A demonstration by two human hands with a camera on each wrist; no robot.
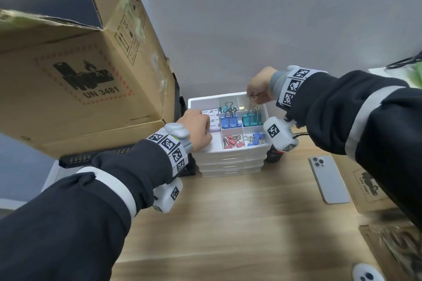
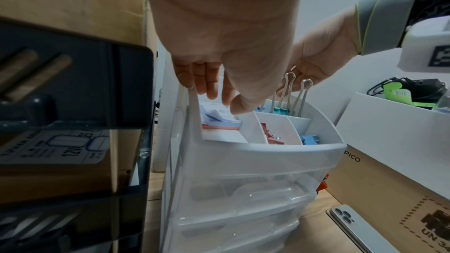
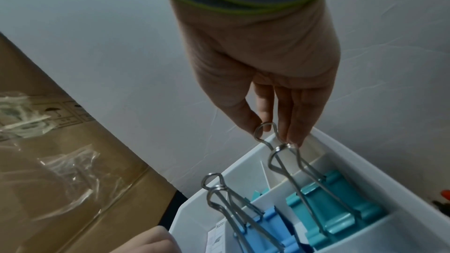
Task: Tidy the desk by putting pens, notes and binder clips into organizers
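Both hands work at the white plastic drawer organizer (image 1: 230,162) standing on the light wooden desk (image 1: 228,223). Nearest, the left hand (image 1: 196,130) rests on the organizer's top tray, fingers curled over its left wall and thumb beside the stack of white printed notes (image 1: 211,120) in the left compartment. In the front compartments lie small red binder clips (image 1: 231,141) and small blue binder clips (image 1: 255,138). Behind them stands a large blue binder clip (image 1: 229,118). Farther back, the right hand (image 1: 260,85) pinches 1 wire handle of the large teal binder clip (image 1: 252,120), which sits upright in the right rear compartment. A silver smartphone (image 1: 328,179) lies face down to the right, a brown cardboard box (image 1: 75,70) looms left.
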